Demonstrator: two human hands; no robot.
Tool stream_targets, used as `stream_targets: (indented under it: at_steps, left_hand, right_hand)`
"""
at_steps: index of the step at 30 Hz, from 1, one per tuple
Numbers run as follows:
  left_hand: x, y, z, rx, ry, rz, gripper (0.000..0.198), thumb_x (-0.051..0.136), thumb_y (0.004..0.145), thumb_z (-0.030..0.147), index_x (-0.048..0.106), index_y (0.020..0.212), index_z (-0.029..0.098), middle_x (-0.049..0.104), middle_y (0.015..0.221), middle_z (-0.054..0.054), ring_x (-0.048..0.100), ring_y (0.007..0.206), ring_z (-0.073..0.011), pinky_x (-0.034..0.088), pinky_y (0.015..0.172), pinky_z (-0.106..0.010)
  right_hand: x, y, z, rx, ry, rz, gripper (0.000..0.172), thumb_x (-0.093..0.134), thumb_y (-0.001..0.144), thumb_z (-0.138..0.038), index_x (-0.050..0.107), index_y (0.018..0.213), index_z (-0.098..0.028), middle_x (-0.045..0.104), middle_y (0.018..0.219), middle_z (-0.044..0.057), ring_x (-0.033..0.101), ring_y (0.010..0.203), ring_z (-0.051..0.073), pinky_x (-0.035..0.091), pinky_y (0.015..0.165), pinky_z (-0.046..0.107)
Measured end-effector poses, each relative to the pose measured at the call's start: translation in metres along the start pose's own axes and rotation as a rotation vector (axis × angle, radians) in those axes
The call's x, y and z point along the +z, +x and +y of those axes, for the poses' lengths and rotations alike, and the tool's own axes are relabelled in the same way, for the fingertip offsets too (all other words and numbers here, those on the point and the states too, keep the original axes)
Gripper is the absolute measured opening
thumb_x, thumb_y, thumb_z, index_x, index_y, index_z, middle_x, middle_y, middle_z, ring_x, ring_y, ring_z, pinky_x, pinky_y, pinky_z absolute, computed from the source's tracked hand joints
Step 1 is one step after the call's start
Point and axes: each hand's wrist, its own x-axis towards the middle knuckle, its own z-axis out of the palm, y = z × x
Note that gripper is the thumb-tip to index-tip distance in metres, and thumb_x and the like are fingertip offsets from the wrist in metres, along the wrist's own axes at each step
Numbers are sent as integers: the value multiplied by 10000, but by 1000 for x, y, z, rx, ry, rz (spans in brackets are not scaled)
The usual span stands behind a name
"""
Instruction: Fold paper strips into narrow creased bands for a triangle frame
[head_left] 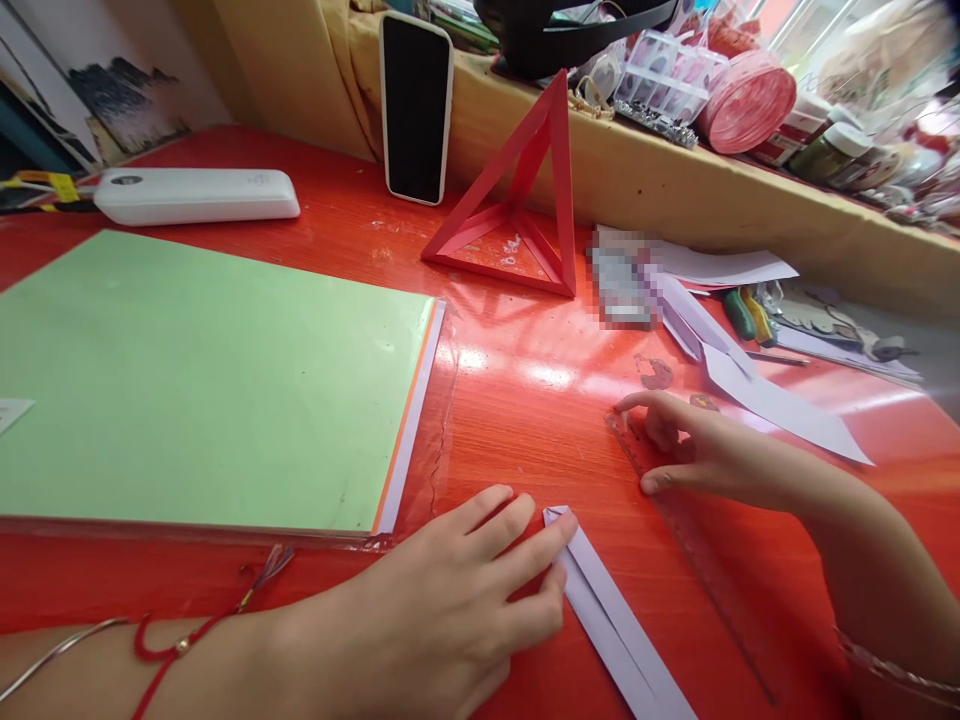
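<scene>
Flat on the red table lies a folded strip of pale purple paper (611, 625), its pointed upper end under the fingertips of my left hand (480, 590). The fingers of that hand are stretched out and apart, resting on the strip without gripping it. My right hand (697, 445) has thumb and index finger on a clear plastic ruler (709, 570), near its far end. The ruler lies slanted on the table to the right of the strip, hard to see against the red. Behind the hands stands a red folded-paper pyramid frame (566, 190).
A stack of coloured paper (210, 390), green on top, lies at left in a clear sleeve. Behind it are a white device (199, 195) and a phone (416, 110) propped upright. Purple paper scraps (772, 400) and pliers (742, 315) lie at right, below a cluttered shelf (675, 165).
</scene>
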Motion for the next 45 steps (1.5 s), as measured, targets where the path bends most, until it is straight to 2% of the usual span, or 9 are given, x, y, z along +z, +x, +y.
stream_targets:
  at_steps: [5, 9, 12, 15, 18, 25, 29, 34, 45]
  left_hand:
    - [1, 0, 1, 4, -1, -5, 285, 523, 952, 296, 614, 1197, 184, 485, 1482, -71, 505, 1193, -283, 277, 1090, -397]
    - [2, -1, 2, -7, -1, -4, 310, 527, 932, 275, 595, 1217, 175, 480, 1479, -117, 510, 1197, -295, 309, 1074, -407]
    - [1, -1, 2, -3, -5, -4, 325, 528, 928, 269, 585, 1234, 176, 484, 1474, -121, 506, 1210, -292, 312, 1076, -405]
    - [1, -1, 1, 0, -1, 4, 328, 548, 917, 275, 587, 1227, 174, 506, 1454, -120, 502, 1221, -295, 318, 1070, -402]
    - [1, -1, 1, 5, 6, -1, 336, 565, 910, 293, 590, 1224, 175, 519, 1441, -117, 508, 1211, -295, 325, 1061, -400]
    - [-2, 2, 0, -8, 9, 10, 301, 553, 919, 299, 621, 1195, 200, 544, 1411, -80, 487, 1195, -286, 330, 1052, -394]
    - [-2, 2, -2, -3, 0, 18, 309, 562, 914, 305, 624, 1199, 203, 565, 1380, -76, 495, 1177, -283, 334, 1047, -395]
    - [-1, 1, -2, 8, -2, 17, 296, 542, 936, 320, 624, 1200, 214, 557, 1405, -47, 491, 1200, -289, 324, 1054, -402]
    - [-4, 2, 1, -29, -77, 4, 280, 558, 932, 285, 653, 1182, 202, 543, 1428, -51, 494, 1234, -284, 337, 1057, -401]
  right_hand:
    - [-2, 6, 4, -21, -15, -46, 456, 743, 772, -491, 528, 1102, -262, 557, 775, -25, 552, 677, 179, 443, 609, 304]
    - [-2, 5, 6, 5, -15, 21, 495, 787, 697, -551, 515, 984, -254, 595, 870, 20, 586, 773, 226, 507, 661, 360]
    - [-5, 3, 5, -27, 109, 15, 405, 717, 778, -550, 480, 906, -248, 609, 840, 28, 598, 744, 212, 525, 623, 349]
    - [-5, -2, -1, -93, 311, 3, 287, 606, 899, -464, 485, 1039, -246, 657, 830, 33, 651, 766, 207, 561, 675, 358]
    - [0, -13, -14, -194, 376, 122, 278, 494, 987, -394, 503, 1236, -272, 691, 958, 64, 688, 837, 212, 585, 737, 374]
    - [28, -12, -51, -439, 14, 167, 295, 425, 1034, -291, 676, 1186, -259, 637, 783, 25, 592, 623, 136, 465, 549, 258]
    - [38, 6, -52, -584, -75, 152, 313, 441, 1043, -343, 718, 1133, -226, 598, 700, 17, 532, 655, 154, 432, 586, 277]
    - [41, 14, -47, -637, -55, 111, 338, 403, 1059, -341, 693, 1172, -211, 588, 726, 11, 503, 673, 155, 413, 632, 291]
    - [49, 15, -51, -678, -59, 218, 289, 448, 1046, -273, 724, 1024, -190, 576, 666, -1, 445, 634, 146, 384, 599, 270]
